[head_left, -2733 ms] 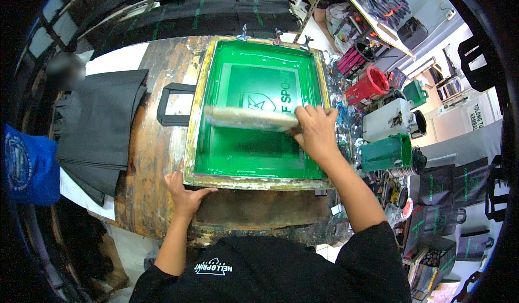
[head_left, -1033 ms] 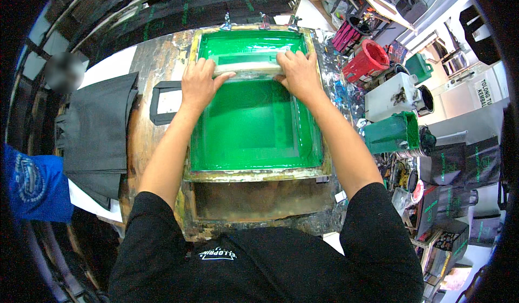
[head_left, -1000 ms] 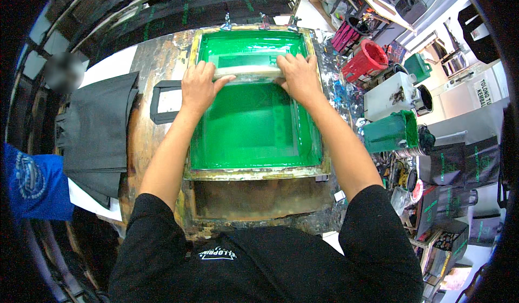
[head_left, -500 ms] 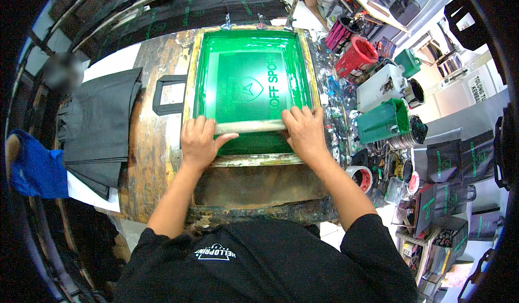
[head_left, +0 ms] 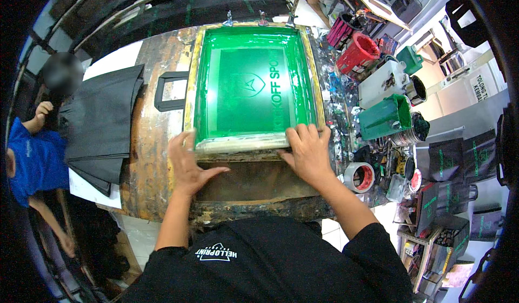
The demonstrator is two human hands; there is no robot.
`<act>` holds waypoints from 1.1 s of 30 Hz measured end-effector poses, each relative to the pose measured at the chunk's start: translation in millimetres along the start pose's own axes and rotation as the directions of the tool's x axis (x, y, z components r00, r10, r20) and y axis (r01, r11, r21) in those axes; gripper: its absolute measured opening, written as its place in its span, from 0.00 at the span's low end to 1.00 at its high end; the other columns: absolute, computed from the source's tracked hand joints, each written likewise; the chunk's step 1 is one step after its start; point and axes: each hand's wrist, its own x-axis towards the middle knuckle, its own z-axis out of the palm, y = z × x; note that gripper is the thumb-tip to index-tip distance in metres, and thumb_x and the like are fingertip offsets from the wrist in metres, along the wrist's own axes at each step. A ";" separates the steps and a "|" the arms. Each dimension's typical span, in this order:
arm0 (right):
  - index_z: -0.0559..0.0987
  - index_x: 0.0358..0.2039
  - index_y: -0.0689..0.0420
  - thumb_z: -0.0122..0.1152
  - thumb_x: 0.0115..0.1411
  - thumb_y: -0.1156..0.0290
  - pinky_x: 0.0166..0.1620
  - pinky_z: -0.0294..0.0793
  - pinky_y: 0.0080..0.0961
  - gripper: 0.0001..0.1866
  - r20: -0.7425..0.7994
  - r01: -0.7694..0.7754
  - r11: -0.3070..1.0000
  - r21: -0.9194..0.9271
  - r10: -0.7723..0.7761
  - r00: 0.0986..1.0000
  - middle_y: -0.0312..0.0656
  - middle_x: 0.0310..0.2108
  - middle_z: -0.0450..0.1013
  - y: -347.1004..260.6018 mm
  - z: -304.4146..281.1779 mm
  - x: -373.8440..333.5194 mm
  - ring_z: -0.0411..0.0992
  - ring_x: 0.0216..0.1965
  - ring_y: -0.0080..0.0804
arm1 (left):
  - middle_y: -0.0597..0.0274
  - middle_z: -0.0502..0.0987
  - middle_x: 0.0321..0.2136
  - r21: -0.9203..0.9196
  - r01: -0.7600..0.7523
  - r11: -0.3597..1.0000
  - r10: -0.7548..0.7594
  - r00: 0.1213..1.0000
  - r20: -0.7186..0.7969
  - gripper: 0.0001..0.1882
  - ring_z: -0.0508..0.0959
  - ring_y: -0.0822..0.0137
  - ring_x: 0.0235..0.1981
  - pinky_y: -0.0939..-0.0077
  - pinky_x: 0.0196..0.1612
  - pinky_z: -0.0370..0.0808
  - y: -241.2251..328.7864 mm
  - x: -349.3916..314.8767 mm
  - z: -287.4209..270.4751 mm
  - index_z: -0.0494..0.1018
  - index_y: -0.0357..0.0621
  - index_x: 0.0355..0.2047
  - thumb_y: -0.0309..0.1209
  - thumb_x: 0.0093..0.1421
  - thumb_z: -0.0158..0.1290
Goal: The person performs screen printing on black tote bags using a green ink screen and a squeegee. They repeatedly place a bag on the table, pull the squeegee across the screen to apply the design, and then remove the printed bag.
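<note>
A screen-printing frame (head_left: 314, 87) lies on the worktable in front of me, its mesh coated in green ink around a shield emblem and lettering. Across its near end rests a squeegee (head_left: 243, 143) with a pale bar. My right hand (head_left: 308, 152) grips the squeegee's right end, fingers over the top and thumb on the near side. Beside the left end, my left hand (head_left: 186, 165) is slightly blurred, its fingers apart and thumb stretched out, off the bar. A black bag handle (head_left: 160, 95) pokes out from under the frame's left side.
Left on the table (head_left: 148, 141) is a stack of black bags (head_left: 102, 124). A person in a blue shirt (head_left: 40, 160) is beyond it. Along the right stand a red bucket (head_left: 357, 54), a green container (head_left: 384, 118) and a tape roll (head_left: 359, 177). Metal clamps (head_left: 263, 19) line the frame's far edge.
The squeegee has come toward me to the frame's near end. My left hand has let go and opened; my right stays on the bar. More of the person in blue shows.
</note>
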 end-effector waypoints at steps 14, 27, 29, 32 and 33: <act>0.78 0.47 0.53 0.79 0.47 0.55 0.59 0.57 0.52 0.29 -0.087 -0.003 1.000 0.030 0.006 0.996 0.40 0.45 0.73 0.6 -19.6 3.7 0.70 0.50 0.41 | 0.58 0.76 0.53 -0.032 0.383 0.923 -0.384 0.921 -0.071 0.48 0.68 0.52 0.59 0.55 0.63 0.63 -40.5 -47.0 8.2 0.79 0.41 0.56 0.45 0.33 0.82; 0.79 0.31 0.52 0.62 0.59 0.32 0.48 0.63 0.49 0.31 -0.576 0.111 0.964 -0.243 -0.236 0.783 0.43 0.27 0.77 34.7 -146.1 136.2 0.77 0.33 0.44 | 0.53 0.75 0.55 -0.703 -0.044 0.710 -0.363 0.832 -0.419 0.38 0.76 0.63 0.55 0.65 0.60 0.73 31.9 125.2 -47.2 0.60 0.34 0.73 0.39 0.71 0.61; 0.82 0.39 0.58 0.62 0.63 0.39 0.47 0.66 0.47 0.30 -0.485 0.099 0.961 -0.258 -0.218 0.847 0.49 0.30 0.80 25.9 -169.3 152.9 0.79 0.36 0.50 | 0.52 0.75 0.54 -0.649 -0.048 0.759 -0.320 0.840 -0.438 0.40 0.75 0.62 0.54 0.64 0.60 0.72 13.6 124.0 -47.6 0.56 0.37 0.75 0.41 0.71 0.60; 0.76 0.24 0.55 0.50 0.69 0.32 0.46 0.65 0.44 0.36 -0.400 0.072 0.981 -0.182 -0.141 0.906 0.42 0.21 0.73 30.8 -189.1 169.7 0.72 0.25 0.38 | 0.47 0.74 0.53 -0.421 0.262 0.868 -0.358 0.918 -0.168 0.43 0.76 0.56 0.54 0.61 0.60 0.72 8.0 114.7 -38.7 0.52 0.39 0.77 0.42 0.71 0.60; 0.76 0.24 0.55 0.49 0.69 0.32 0.46 0.65 0.43 0.36 -0.385 0.050 0.984 -0.173 -0.114 0.916 0.40 0.20 0.72 33.8 -191.4 171.3 0.71 0.25 0.36 | 0.45 0.74 0.53 -0.275 0.382 0.882 -0.405 0.914 -0.029 0.44 0.76 0.54 0.54 0.59 0.60 0.72 7.7 106.9 -31.1 0.51 0.40 0.77 0.42 0.71 0.60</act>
